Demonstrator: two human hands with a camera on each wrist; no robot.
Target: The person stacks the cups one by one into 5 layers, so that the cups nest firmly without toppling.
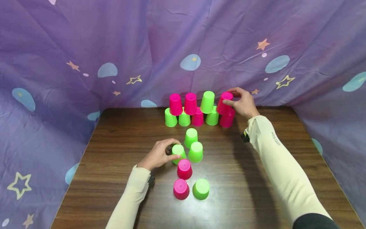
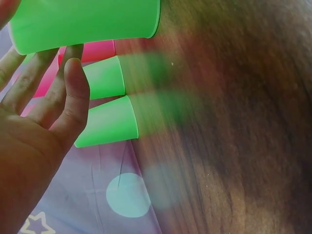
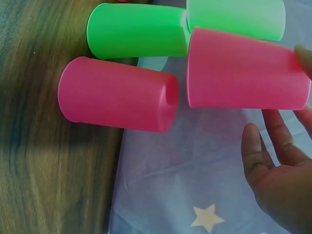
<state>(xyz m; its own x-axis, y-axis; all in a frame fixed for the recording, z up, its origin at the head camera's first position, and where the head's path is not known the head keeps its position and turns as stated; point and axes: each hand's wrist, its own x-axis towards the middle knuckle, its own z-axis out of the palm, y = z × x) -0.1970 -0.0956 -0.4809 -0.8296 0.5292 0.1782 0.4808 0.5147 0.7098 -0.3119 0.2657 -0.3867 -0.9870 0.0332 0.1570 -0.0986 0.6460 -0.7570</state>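
Note:
At the back of the table, a lower row of several upside-down green and pink cups (image 1: 171,118) carries two pink cups (image 1: 175,105) and a green cup (image 1: 207,101). My right hand (image 1: 245,104) grips a pink cup (image 3: 246,70) between thumb and fingers at the row's right end, its rim close over the lower pink cup (image 3: 117,95). Nearer to me, my left hand (image 1: 157,155) holds a green cup (image 1: 178,151), thumb on the near side and fingers round the far side. In the left wrist view this green cup (image 2: 87,22) is cut off by the frame.
Beside the left hand's cup stand two more green cups (image 1: 191,137). Closer to me are two pink cups (image 1: 184,169) and another green cup (image 1: 201,189), all upside down on the wooden table (image 1: 120,127). A purple patterned cloth (image 1: 160,41) hangs right behind the back row.

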